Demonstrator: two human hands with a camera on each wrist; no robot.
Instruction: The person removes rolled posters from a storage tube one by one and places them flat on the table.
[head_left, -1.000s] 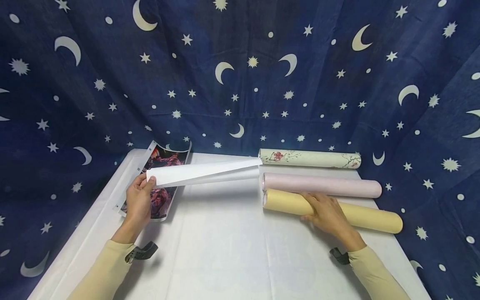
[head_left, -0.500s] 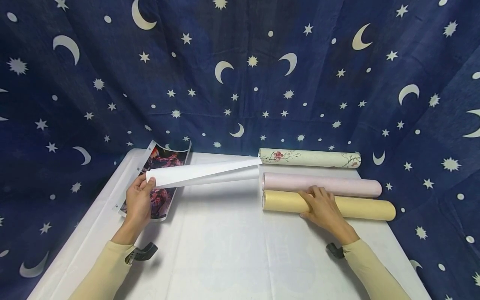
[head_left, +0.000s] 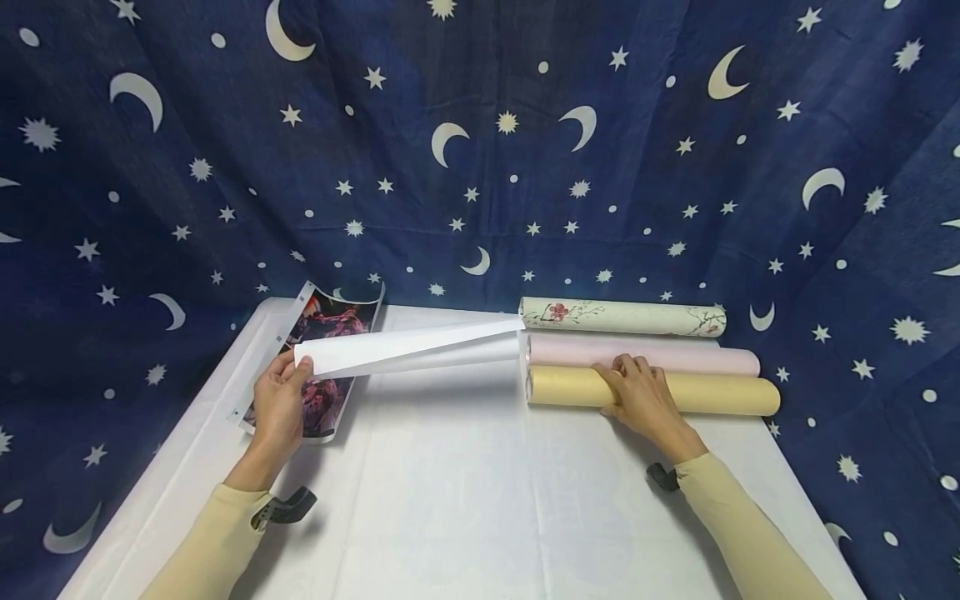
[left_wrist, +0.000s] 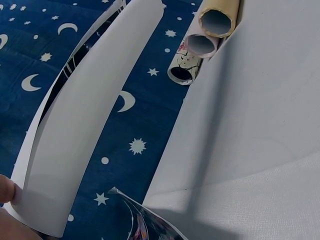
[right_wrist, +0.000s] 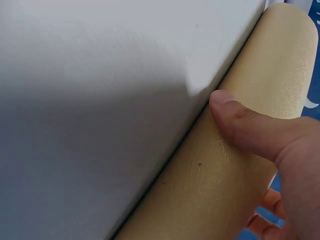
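My left hand (head_left: 279, 402) pinches the left end of a loosely rolled poster (head_left: 405, 343), white outside, with a dark print showing inside its gap in the left wrist view. The poster is held above the table, its far end overlapping the flowered roll in the head view. On the right, my right hand (head_left: 641, 400) grips a yellow wallpaper roll (head_left: 720, 393), thumb (right_wrist: 240, 115) along the near side and fingers over the top. Right behind it lies a pink wallpaper roll (head_left: 705, 360), partly hidden by my fingers. A cream flowered wallpaper roll (head_left: 637, 318) lies farthest back.
Beneath my left hand a printed poster (head_left: 330, 400) with curled edges lies at the table's left side. The white-covered table (head_left: 450, 500) ends at a dark blue curtain (head_left: 495, 167) with moons and stars, at the back and both sides.
My right hand has moved the yellow roll back and straightened it beside the pink roll, which has also shifted slightly toward the flowered one. My left hand and the poster have stayed put.
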